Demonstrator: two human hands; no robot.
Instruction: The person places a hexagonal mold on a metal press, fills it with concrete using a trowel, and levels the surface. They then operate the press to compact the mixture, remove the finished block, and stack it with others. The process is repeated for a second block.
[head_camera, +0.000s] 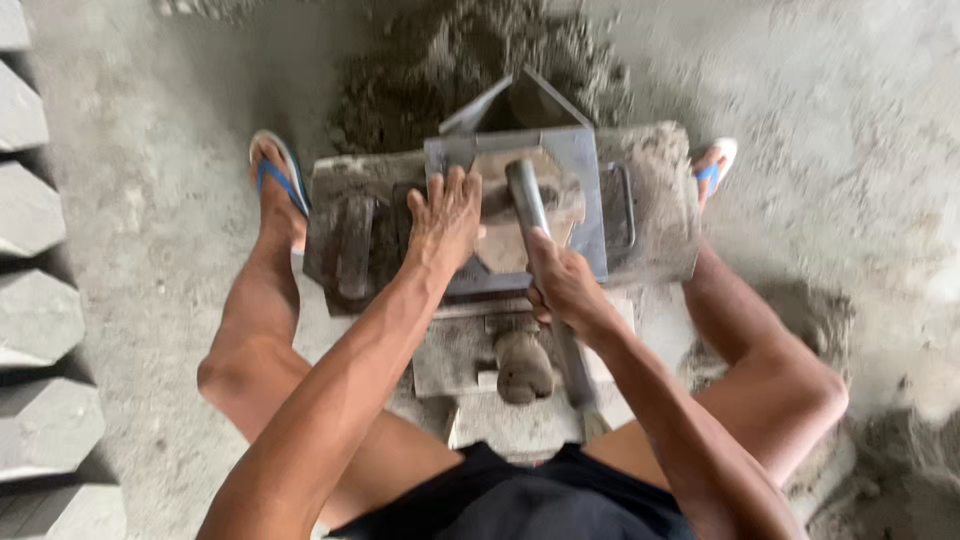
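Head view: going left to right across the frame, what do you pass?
Row of grey moulded blocks → blue-strapped sandal → left hand on the metal mould → metal rod gripped by the right hand → mould's side handle → other sandal.

Single view, taken from a camera worn on the person's head. It looked steeply down, almost vertically, over the person's own forearms, bent knees and dark shorts at the lower edge. The grey square metal mould frame (515, 205) sat near the frame centre, close to the lens, with the left hand (447, 222) and right hand (563, 283) at about arm's length. The heap of damp grey cement mix (470, 60) lay at the top edge, farthest away. The row of grey hexagonal concrete blocks (35, 320) ran down the left margin. No second view was supplied, so no overlap existed.
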